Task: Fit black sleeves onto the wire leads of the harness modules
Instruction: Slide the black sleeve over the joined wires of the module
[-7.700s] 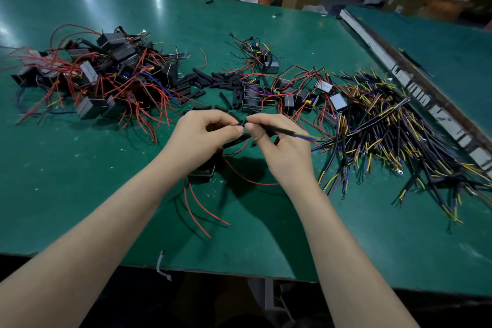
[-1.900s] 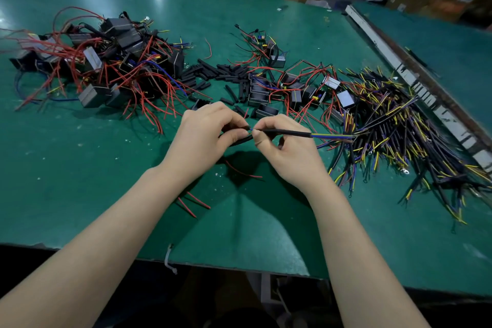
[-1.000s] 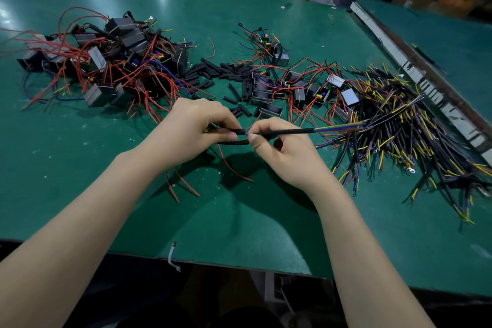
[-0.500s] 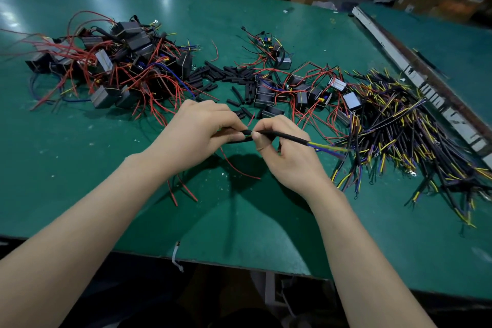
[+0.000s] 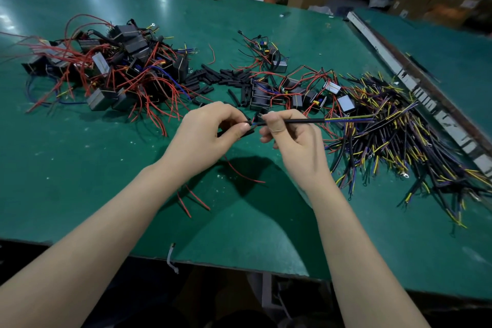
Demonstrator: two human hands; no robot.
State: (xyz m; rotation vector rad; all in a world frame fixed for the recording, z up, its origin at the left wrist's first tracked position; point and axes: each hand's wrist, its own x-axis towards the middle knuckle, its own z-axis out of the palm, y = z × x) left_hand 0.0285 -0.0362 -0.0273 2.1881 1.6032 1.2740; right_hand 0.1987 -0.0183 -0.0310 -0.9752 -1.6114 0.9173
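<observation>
My left hand [image 5: 205,136] pinches a short black sleeve [image 5: 246,132] between thumb and fingers. A harness module is mostly hidden under that hand, and its red leads [image 5: 241,172] trail onto the green table [image 5: 80,168]. My right hand [image 5: 290,138] pinches a thin black-sheathed cable [image 5: 306,121] whose yellow and blue cores stick out to the right. A bit of blue wire shows between the two hands, at the sleeve's mouth. Both hands hover just above the table's middle.
A pile of black modules with red leads [image 5: 114,74] lies at the left. Loose black sleeves [image 5: 213,80] and more modules [image 5: 292,93] lie behind my hands. A heap of black, yellow and purple cables [image 5: 399,136] fills the right. A metal rail [image 5: 415,82] runs along the right side.
My hands have stayed together at mid-table, and the left hand keeps its pinch. The cable in my right hand has swung slightly, its cores now level to the right.
</observation>
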